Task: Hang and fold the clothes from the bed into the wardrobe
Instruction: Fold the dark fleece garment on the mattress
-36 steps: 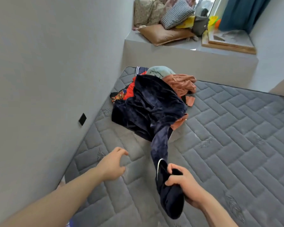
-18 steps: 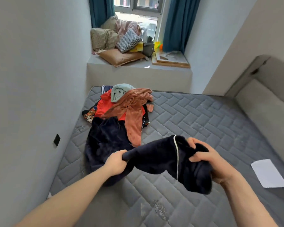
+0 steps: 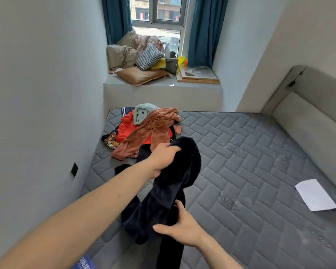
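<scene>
A dark navy plush garment [image 3: 175, 183] hangs in the air over the grey quilted mattress [image 3: 250, 162]. My left hand [image 3: 163, 158] grips its upper edge, raised above the bed. My right hand [image 3: 180, 228] holds the cloth lower down, fingers curled into the fabric. The garment's lower end drops past the frame's bottom. Behind it, against the left wall, lies the clothes pile: a rust-brown velvet garment [image 3: 151, 131] on top, a red one [image 3: 127, 127], a pale teal hooded piece [image 3: 142, 112] and a patterned cloth [image 3: 111, 139]. No wardrobe is in view.
A white sheet of paper [image 3: 316, 195] lies on the mattress at the right. The padded headboard [image 3: 308, 121] runs along the right side. A window ledge [image 3: 144, 86] beyond the bed carries cushions, a brown pillow [image 3: 142, 75] and a framed board [image 3: 198, 74]. A grey wall closes in on the left.
The navy garment has been lifted clear of the pile. My left hand rose with its upper end; my right hand dropped lower, turning the cloth from horizontal to hanging.
</scene>
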